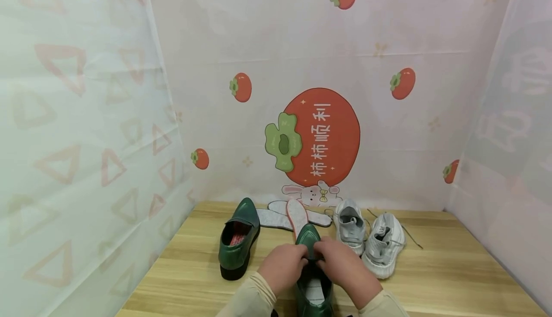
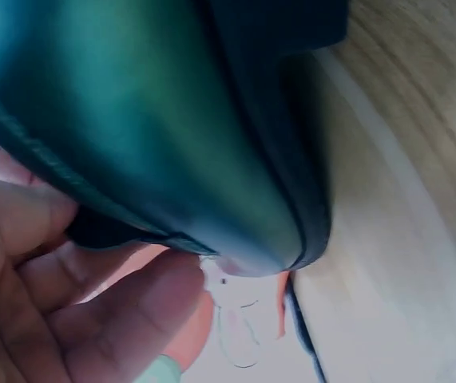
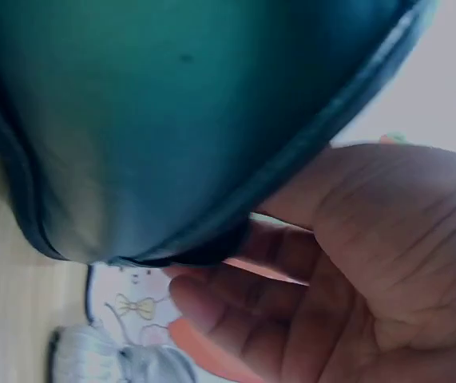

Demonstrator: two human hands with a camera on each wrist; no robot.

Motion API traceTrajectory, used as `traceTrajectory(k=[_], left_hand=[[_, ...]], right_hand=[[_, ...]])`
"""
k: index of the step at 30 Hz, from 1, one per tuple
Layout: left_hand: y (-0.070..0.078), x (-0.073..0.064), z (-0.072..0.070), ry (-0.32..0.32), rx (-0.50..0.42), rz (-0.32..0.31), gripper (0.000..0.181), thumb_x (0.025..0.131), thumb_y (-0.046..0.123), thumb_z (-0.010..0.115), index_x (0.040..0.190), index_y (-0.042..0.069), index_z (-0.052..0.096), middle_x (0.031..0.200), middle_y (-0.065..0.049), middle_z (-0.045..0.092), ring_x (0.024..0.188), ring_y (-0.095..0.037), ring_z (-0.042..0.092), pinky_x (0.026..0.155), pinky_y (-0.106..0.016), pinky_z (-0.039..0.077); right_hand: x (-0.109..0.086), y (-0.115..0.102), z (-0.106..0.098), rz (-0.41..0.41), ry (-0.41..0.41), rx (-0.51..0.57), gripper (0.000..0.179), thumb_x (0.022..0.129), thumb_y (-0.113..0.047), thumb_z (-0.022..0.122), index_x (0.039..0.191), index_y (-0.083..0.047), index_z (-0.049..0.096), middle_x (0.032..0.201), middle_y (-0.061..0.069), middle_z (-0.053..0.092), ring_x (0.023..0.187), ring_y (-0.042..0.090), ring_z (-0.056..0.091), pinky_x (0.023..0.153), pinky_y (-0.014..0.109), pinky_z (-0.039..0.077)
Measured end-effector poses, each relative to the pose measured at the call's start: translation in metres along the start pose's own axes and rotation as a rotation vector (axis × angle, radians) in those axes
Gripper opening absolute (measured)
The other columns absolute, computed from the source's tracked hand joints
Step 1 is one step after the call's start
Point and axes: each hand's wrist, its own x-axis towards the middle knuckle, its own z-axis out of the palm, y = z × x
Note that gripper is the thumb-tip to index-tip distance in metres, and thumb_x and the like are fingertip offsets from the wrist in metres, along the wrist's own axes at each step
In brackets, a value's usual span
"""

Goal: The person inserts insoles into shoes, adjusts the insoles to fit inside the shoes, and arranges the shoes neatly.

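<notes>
A green leather loafer point(image 1: 308, 238) stands in front of me in the head view, its pointed toe facing away. My left hand point(image 1: 282, 265) pinches the left side of its upper, at the front of the opening. From the other side my right hand point(image 1: 345, 269) grips the same upper edge. Close up in the left wrist view, the thumb and fingers of the left hand point(image 2: 92, 295) are at the loafer's edge point(image 2: 148, 120). The right wrist view has the right hand point(image 3: 355, 279) curled at the tongue. Inside the loafer a pale insole shows.
The other green loafer point(image 1: 239, 240) stands on the wooden table point(image 1: 448, 259) to the left, reddish inside. Several grey insoles point(image 1: 273, 219) lie behind the near loafer, one red-edged. A pair of light sneakers point(image 1: 384, 247) with loose laces sits to the right. Printed cloth point(image 1: 258, 29) hangs behind.
</notes>
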Motion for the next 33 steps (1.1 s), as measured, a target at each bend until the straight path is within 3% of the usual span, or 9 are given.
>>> traceTrajectory(k=[6, 14, 20, 29, 33], left_hand=[[-0.007, 0.002, 0.006, 0.050, -0.044, -0.002, 0.008, 0.102, 0.027, 0.073, 0.094, 0.024, 0.072, 0.082, 0.012, 0.070, 0.067, -0.002, 0.058, 0.061, -0.025, 0.047], [-0.012, 0.004, 0.001, -0.063, -0.112, -0.047, 0.007, 0.095, 0.025, 0.081, 0.099, 0.022, 0.076, 0.090, 0.011, 0.072, 0.079, -0.003, 0.063, 0.073, -0.029, 0.054], [-0.014, 0.004, 0.001, -0.054, -0.105, -0.039, 0.005, 0.097, 0.026, 0.078, 0.094, 0.023, 0.077, 0.084, 0.013, 0.072, 0.071, -0.001, 0.058, 0.068, -0.025, 0.050], [-0.014, 0.006, 0.003, -0.026, -0.083, -0.042, 0.011, 0.101, 0.031, 0.073, 0.094, 0.024, 0.079, 0.080, 0.013, 0.069, 0.068, -0.002, 0.056, 0.066, -0.027, 0.048], [-0.014, 0.004, 0.001, -0.086, -0.146, -0.087, 0.010, 0.097, 0.033, 0.079, 0.099, 0.023, 0.078, 0.085, 0.012, 0.071, 0.073, -0.003, 0.058, 0.069, -0.028, 0.051]], right_hand=[[0.003, 0.005, 0.007, -0.007, 0.053, -0.008, 0.027, 0.097, -0.012, 0.076, 0.079, -0.020, 0.057, 0.074, -0.008, 0.055, 0.068, 0.012, 0.050, 0.064, 0.036, 0.040], [0.002, 0.005, 0.004, -0.024, 0.017, 0.021, 0.024, 0.092, -0.011, 0.081, 0.082, -0.020, 0.061, 0.078, -0.007, 0.060, 0.071, 0.012, 0.053, 0.064, 0.037, 0.044], [0.003, 0.001, 0.001, 0.005, -0.020, 0.038, 0.022, 0.090, -0.011, 0.083, 0.081, -0.019, 0.064, 0.081, -0.004, 0.060, 0.075, 0.016, 0.056, 0.067, 0.040, 0.047], [0.006, 0.006, 0.007, 0.025, 0.002, 0.041, 0.016, 0.095, -0.012, 0.078, 0.082, -0.016, 0.070, 0.081, -0.002, 0.064, 0.075, 0.019, 0.061, 0.066, 0.042, 0.048], [0.004, 0.007, 0.003, 0.035, -0.042, 0.084, 0.011, 0.092, -0.014, 0.082, 0.089, -0.015, 0.071, 0.087, 0.000, 0.064, 0.078, 0.017, 0.058, 0.068, 0.042, 0.048]])
